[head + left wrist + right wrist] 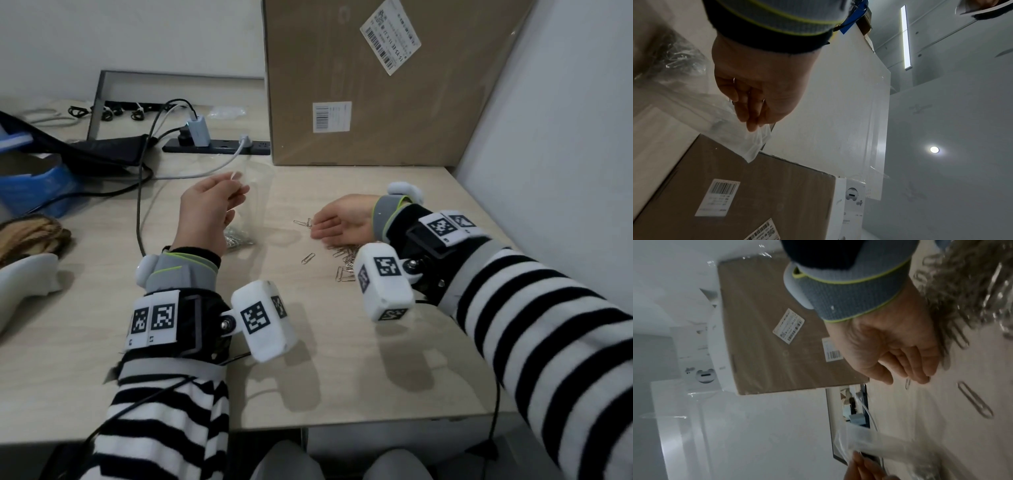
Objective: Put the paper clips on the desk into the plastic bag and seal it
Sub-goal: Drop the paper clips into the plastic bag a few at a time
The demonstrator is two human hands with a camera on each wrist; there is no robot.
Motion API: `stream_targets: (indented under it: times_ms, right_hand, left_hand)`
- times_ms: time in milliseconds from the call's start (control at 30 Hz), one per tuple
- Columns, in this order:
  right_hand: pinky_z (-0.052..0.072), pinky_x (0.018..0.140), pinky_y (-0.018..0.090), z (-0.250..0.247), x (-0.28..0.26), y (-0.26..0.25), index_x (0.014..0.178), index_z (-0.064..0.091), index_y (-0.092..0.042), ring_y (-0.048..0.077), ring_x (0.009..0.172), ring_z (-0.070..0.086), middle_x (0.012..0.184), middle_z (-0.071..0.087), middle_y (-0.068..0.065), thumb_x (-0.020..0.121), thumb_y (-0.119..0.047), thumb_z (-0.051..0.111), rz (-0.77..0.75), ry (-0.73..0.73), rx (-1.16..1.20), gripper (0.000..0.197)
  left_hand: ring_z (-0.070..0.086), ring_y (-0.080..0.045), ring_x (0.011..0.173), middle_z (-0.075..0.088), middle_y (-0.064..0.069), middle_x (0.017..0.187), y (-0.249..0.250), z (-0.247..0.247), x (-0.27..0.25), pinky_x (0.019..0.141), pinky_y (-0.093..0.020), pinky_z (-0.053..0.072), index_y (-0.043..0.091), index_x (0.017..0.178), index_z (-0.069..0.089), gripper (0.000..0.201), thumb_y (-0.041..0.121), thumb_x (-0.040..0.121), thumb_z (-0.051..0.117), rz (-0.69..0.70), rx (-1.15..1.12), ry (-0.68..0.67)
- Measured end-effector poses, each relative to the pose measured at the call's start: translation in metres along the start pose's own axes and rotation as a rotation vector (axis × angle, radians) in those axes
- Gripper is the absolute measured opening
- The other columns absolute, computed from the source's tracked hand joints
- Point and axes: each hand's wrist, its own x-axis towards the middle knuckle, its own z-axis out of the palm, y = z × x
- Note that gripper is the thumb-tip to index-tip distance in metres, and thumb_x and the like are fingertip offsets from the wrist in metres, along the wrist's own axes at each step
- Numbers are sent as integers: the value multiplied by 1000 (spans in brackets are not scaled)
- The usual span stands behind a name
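My left hand [236, 186] is raised over the desk and pinches the top edge of a clear plastic bag [255, 202]. The bag hangs down to the desk, with a heap of paper clips in its bottom [236, 238]. In the left wrist view the fingers [754, 120] pinch the bag's rim [756, 142]. My right hand [318, 226] lies on its side on the desk, fingers relaxed, holding nothing. Its fingertips [920, 378] are beside a few loose clips [303, 222]. A larger pile of clips [346, 260] lies just below the wrist, and one single clip [308, 257] to its left.
A big cardboard box [376, 85] stands at the back against the white wall [565, 137] on the right. A power strip [219, 147] with chargers and cables [140, 205] lies behind the bag. A blue container [37, 185] and a white object [24, 274] sit at the left.
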Motion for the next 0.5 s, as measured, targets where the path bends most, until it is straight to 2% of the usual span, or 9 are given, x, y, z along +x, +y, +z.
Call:
stream_targets:
  times_ms: [33, 100, 167, 267, 367, 500]
  right_hand:
    - [50, 77, 25, -7, -3, 1, 90, 54, -1, 19, 81, 60, 85, 56, 11, 95, -10, 46, -4, 27, 4, 13]
    - [53, 72, 25, -16, -6, 2, 90, 55, -1, 20, 79, 61, 87, 57, 12, 94, -9, 48, -13, 33, 28, 11]
    - [57, 69, 25, -17, -14, 5, 95, 57, -1, 21, 82, 64, 89, 59, 12, 93, -8, 50, -29, -40, 59, 11]
    - [58, 63, 23, 3, -23, 8, 95, 60, -3, 20, 83, 65, 89, 63, 10, 94, -10, 50, -17, -204, 27, 12]
    - [56, 67, 23, 27, -20, 12, 94, 60, -5, 17, 82, 65, 89, 63, 7, 93, -12, 51, 8, -289, -87, 11]
    - [52, 74, 27, 26, -11, 14, 90, 57, -5, 15, 80, 63, 85, 60, 6, 93, -10, 52, 47, -201, -124, 8]
  left_hand:
    - [60, -4, 73, 68, 3, 84, 0, 0, 0, 62, -20, 35, 19, 103, 67, 21, 15, 87, 54, 2, 5, -7]
    - [60, -5, 74, 68, 3, 84, -1, 0, 0, 63, -20, 36, 20, 102, 67, 20, 16, 87, 55, 5, 19, -11]
    - [60, -5, 74, 68, 3, 83, -1, 2, -2, 64, -20, 36, 21, 99, 67, 18, 16, 86, 55, 7, 26, -17]
    - [61, -6, 74, 69, 3, 83, -2, 4, -2, 63, -21, 36, 21, 97, 67, 17, 16, 86, 55, 12, 40, -25]
    - [61, -6, 75, 69, 3, 82, -3, 5, -1, 64, -21, 36, 21, 95, 67, 15, 16, 85, 56, 8, 56, -40]
    - [60, -6, 74, 69, 3, 82, -4, 4, 0, 63, -20, 36, 22, 93, 67, 14, 16, 86, 56, 7, 69, -47]
